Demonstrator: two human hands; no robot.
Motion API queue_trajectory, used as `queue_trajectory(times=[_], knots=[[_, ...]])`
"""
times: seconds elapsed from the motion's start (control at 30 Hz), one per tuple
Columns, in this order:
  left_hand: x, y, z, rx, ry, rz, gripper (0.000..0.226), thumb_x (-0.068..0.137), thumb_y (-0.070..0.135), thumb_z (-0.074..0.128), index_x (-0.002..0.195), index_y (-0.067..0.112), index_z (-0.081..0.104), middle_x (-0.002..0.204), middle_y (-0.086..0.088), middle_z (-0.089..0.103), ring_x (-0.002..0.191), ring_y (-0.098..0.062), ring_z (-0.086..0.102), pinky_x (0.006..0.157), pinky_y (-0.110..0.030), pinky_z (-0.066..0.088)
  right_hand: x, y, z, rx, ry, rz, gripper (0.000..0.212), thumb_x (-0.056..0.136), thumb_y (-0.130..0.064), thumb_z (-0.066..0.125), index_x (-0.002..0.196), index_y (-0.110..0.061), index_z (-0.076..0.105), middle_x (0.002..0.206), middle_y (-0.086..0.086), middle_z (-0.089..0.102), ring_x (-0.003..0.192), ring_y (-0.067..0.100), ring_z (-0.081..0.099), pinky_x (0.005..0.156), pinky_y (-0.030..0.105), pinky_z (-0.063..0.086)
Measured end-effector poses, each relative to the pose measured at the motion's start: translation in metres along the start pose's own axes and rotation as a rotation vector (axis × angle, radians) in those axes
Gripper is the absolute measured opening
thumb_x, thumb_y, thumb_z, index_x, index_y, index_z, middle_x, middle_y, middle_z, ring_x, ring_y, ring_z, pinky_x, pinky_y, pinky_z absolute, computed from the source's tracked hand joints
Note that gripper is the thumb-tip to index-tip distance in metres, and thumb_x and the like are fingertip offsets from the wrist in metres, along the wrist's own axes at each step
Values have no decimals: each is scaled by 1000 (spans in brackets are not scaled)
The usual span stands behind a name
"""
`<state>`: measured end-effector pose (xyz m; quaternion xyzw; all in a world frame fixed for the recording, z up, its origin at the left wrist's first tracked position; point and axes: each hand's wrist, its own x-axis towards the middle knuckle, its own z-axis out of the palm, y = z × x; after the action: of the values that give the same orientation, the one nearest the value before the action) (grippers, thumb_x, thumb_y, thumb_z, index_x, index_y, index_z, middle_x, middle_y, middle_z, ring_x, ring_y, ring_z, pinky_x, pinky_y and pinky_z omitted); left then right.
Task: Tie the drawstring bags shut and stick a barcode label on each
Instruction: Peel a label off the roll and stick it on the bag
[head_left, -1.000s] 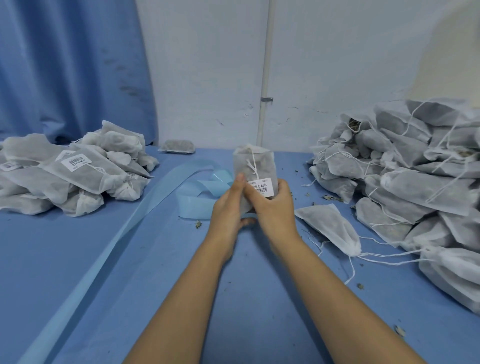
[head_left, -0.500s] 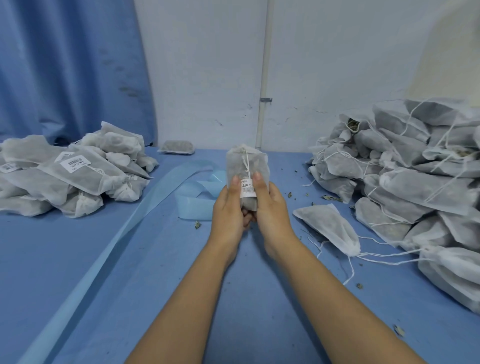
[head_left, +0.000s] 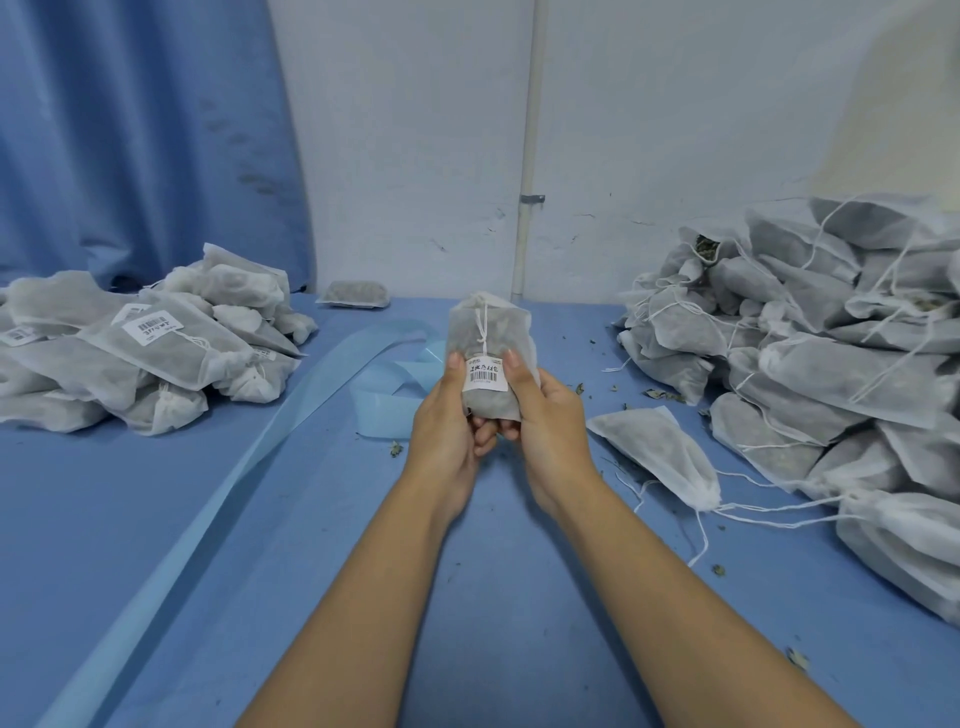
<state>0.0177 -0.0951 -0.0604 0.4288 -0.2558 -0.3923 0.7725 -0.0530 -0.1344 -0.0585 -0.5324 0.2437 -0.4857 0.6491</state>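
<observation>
Thumbs (head_left: 456, 365) have spread to the edges of the label (head_left: 485, 376) since a moment ago, smoothing it. Left hand (head_left: 445, 422) and right hand (head_left: 551, 417) both clasp the bag (head_left: 491, 332) upright above the surface (head_left: 311, 519). Uneven pressure over the lumpy fill could crease the label or leave a corner lifting.

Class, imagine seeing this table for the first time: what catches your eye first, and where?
The white drawstring bag held upright at the centre by the left hand and right hand, a barcode label on its front. Then the big heap of bags on the right of the blue table, and the smaller pile on the left, some labelled.
</observation>
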Motion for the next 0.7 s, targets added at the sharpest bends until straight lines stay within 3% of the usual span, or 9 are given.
queue_trajectory(times=[0.2, 0.27, 0.33, 0.4, 0.43, 0.47, 0.53, 0.6, 0.7], knots=[[0, 10, -15, 375, -46, -23, 37, 93, 48, 50, 78, 16, 58, 41, 4, 33, 33, -9, 25, 34, -16, 21, 4, 7, -3, -156, 137, -33, 37, 97, -34, 53, 69, -10, 58, 51, -4, 47, 41, 4, 38, 41, 15, 32], [-1, 15, -19, 272, -42, -62, 30, 92, 41, 56, 79, 13, 60, 43, 3, 38, 35, -8, 31, 34, -16, 26, 5, 8, -4, -208, 131, -42, 38, 97, -39, 49, 70, -17, 62, 53, -9, 51, 43, 1, 42, 43, 14, 34], [1, 24, -20, -9, 15, -51, 22, 93, 30, 57, 82, 12, 61, 51, 3, 53, 41, -7, 48, 39, -17, 39, 4, 10, -4, -224, 127, -11, 38, 99, -44, 43, 77, -21, 63, 63, -7, 56, 45, -1, 46, 47, 15, 38], [7, 33, -24, -341, 16, 37, 13, 94, 24, 55, 98, 14, 61, 84, 3, 67, 74, -7, 67, 56, -19, 52, 5, 11, -4, -226, 130, 32, 39, 99, -45, 38, 84, -21, 65, 75, -5, 61, 47, 1, 48, 51, 19, 39], [9, 38, -27, -468, -4, 87, 20, 93, 22, 56, 111, 15, 58, 106, 3, 64, 97, -10, 67, 67, -24, 56, 5, 11, -5, -226, 138, 47, 39, 100, -44, 38, 84, -21, 66, 78, -5, 62, 48, 2, 49, 52, 20, 39], [10, 42, -30, -568, -20, 114, 41, 90, 18, 58, 129, 17, 48, 127, 5, 56, 114, -14, 60, 76, -31, 57, 5, 11, -5, -221, 152, 59, 39, 100, -42, 38, 83, -21, 67, 79, -5, 62, 49, 4, 49, 52, 21, 39], [12, 44, -35, -613, -23, 124, 81, 88, 8, 58, 152, 20, 11, 150, 8, 37, 121, -16, 56, 84, -41, 56, 5, 10, -8, -185, 187, 78, 37, 101, -35, 40, 80, -20, 67, 76, -5, 63, 49, 6, 48, 50, 19, 38], [10, 40, -33, -476, -44, 120, 73, 94, 5, 51, 153, 20, 10, 145, 7, 45, 116, -14, 60, 86, -38, 54, 5, 9, -10, -148, 210, 91, 36, 101, -26, 40, 79, -18, 67, 74, -3, 63, 49, 8, 47, 45, 16, 37], [6, 29, -26, -208, -54, 89, 41, 98, 11, 48, 138, 13, 41, 122, 6, 66, 105, -15, 67, 80, -27, 55, 4, 8, -12, -131, 225, 91, 36, 100, -19, 40, 77, -16, 67, 72, -1, 63, 50, 9, 46, 42, 14, 37]])
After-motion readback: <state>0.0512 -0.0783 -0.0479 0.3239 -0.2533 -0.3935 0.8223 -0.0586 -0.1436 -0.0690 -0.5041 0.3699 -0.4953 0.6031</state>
